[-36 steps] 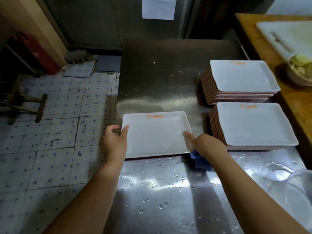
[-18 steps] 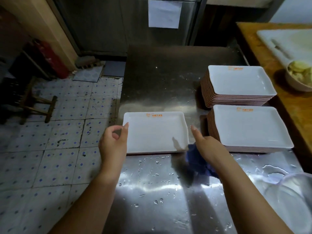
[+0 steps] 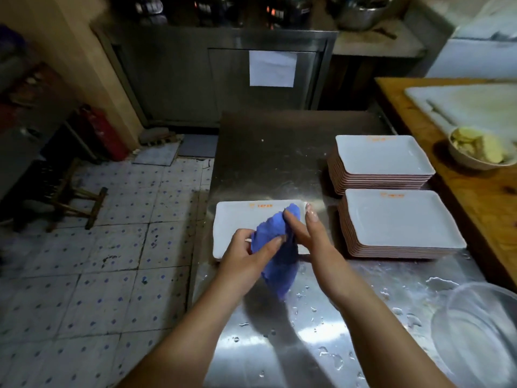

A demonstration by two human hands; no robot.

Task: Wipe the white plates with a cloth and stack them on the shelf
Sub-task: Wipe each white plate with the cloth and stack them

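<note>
A single white rectangular plate with an orange logo lies flat on the wet steel table. Just above its near half both hands hold a blue cloth. My left hand grips the cloth's left side with thumb and fingers. My right hand pinches its top edge, with the forefinger stretched out straight. The cloth hangs down past the plate's front rim. Two stacks of white plates stand to the right, a far stack and a near stack.
A wooden counter on the right carries a white cutting board and a bowl of food. A clear bowl sits at the table's near right corner. Tiled floor and a wooden stool lie left.
My left hand let go of the plate's left edge and took hold of the cloth. My right hand lifted the cloth from the table up over the plate.
</note>
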